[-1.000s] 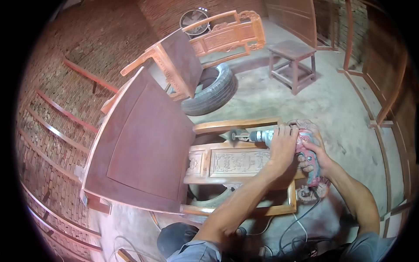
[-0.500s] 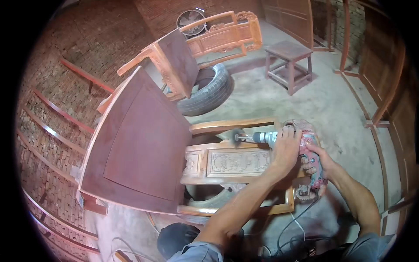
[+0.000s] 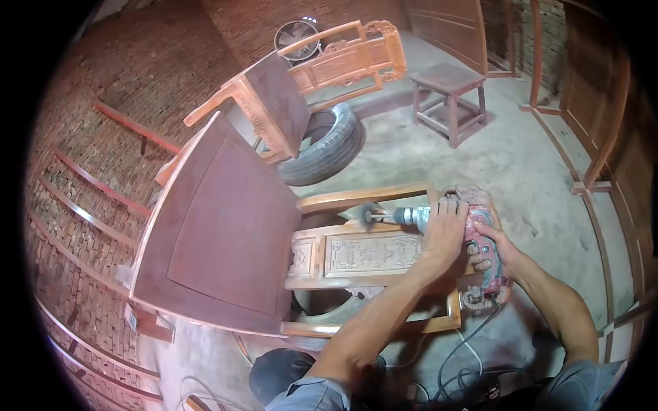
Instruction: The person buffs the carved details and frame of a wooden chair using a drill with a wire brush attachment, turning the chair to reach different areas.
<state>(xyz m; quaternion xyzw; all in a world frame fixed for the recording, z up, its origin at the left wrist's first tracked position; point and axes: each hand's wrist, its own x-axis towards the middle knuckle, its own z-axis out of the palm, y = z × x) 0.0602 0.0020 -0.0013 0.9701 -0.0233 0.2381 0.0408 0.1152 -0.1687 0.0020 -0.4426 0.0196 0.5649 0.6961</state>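
Observation:
A wooden chair lies on its back, its dark seat panel (image 3: 223, 226) upright at the left and its carved backrest (image 3: 373, 253) stretching right. Above the backrest, a red and teal power drill (image 3: 478, 222) points left, with a round dark attachment (image 3: 369, 215) at its tip beside the upper rail of the back. My left hand (image 3: 445, 227) is closed over the front body of the drill. Around its rear handle my right hand (image 3: 492, 250) is wrapped, fingers near the trigger. Whether the attachment touches the wood cannot be made out.
Behind the chair a tyre (image 3: 325, 147) lies under a second carved chair (image 3: 274, 103). A small stool (image 3: 449, 85) stands at the upper right, a round fan (image 3: 297, 40) at the back. Cables (image 3: 473, 373) run over the floor near me. Wooden frames lean at the right.
The view has shifted slightly. Both hands stay on the drill, and its attachment remains near the upper rail with only small movement.

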